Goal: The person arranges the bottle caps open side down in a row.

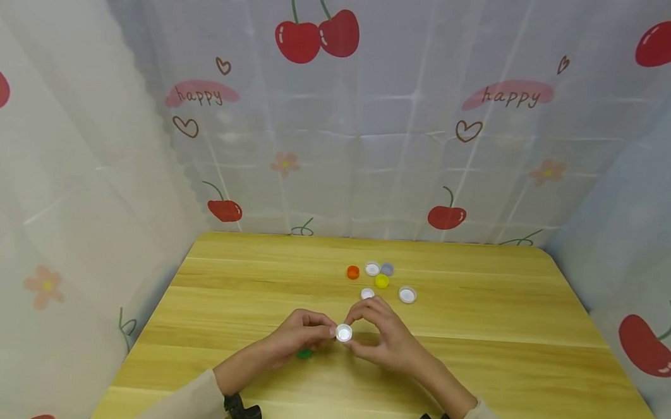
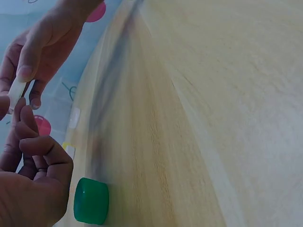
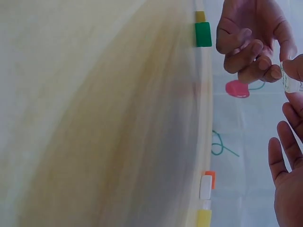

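A white bottle cap (image 1: 343, 333) is held up between the two hands, its round face towards the head camera. My left hand (image 1: 300, 335) pinches its left side with thumb and fingertips. On the other side my right hand (image 1: 382, 335) grips it between thumb and index finger, the two arched around the edge. In the left wrist view the cap (image 2: 17, 91) appears edge-on among the fingertips. A green bottle cap (image 1: 304, 354) stands on the table below my left hand, partly hidden by it in the head view; the left wrist view shows its ribless green side (image 2: 91, 201).
Beyond the hands on the wooden table (image 1: 475, 369) lie an orange cap (image 1: 353, 272), a yellow cap (image 1: 382, 281), a pale purple cap (image 1: 387, 269) and several white caps (image 1: 407, 295). One white cap (image 1: 367, 293) sits just behind my right fingers. Printed curtains (image 1: 363, 122) surround the table.
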A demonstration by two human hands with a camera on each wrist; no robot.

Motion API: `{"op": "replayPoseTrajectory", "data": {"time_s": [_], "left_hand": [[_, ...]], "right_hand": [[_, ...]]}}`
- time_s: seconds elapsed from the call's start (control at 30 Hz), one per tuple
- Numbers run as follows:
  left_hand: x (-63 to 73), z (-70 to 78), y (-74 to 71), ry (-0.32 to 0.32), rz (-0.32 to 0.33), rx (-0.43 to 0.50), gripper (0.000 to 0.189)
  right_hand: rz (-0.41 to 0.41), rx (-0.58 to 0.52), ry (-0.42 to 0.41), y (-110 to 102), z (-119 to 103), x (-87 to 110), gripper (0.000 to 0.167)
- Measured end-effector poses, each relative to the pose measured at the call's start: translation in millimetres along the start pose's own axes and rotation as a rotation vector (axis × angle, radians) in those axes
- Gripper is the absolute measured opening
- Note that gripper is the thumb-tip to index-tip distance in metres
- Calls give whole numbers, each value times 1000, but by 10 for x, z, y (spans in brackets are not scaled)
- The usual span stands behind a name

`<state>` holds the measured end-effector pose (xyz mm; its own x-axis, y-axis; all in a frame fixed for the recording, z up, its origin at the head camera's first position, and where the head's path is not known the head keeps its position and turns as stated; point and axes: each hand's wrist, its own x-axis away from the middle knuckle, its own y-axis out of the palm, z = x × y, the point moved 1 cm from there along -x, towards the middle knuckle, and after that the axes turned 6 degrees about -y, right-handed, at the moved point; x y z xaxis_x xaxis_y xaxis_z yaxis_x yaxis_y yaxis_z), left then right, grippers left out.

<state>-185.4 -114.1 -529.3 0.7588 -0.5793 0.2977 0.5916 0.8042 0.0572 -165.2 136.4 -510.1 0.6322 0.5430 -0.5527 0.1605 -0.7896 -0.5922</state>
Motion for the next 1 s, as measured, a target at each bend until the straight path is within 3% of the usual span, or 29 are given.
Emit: {"op": "replayPoseTrajectory", "data": {"time_s": [0.17,0.3,0.4,0.57,0.73,0.9,1.0], "left_hand": [[12,4,-2,1,-1,-4,12],[13,6,-10,18,61,-35,18],[21,19,-40,99,124,-151,18],[96,80,-59,298,259,-512,5],[167,166,20,478,350,-795,13],[202,211,80,791,397,-1097,14],[211,227,98,941,412,-1209,18]], "right_hand": [[-11,9,-3,23,3,18,32],[-3,52,-12,43,2,19,32],[-1,67,19,49,-1,15,34],[-47,-31,181,56,34,18,27],[-137,-257,361,68,130,31,27],[-236,-494,392,85,223,37,32],[-253,-577,383,82,240,35,34]]}}
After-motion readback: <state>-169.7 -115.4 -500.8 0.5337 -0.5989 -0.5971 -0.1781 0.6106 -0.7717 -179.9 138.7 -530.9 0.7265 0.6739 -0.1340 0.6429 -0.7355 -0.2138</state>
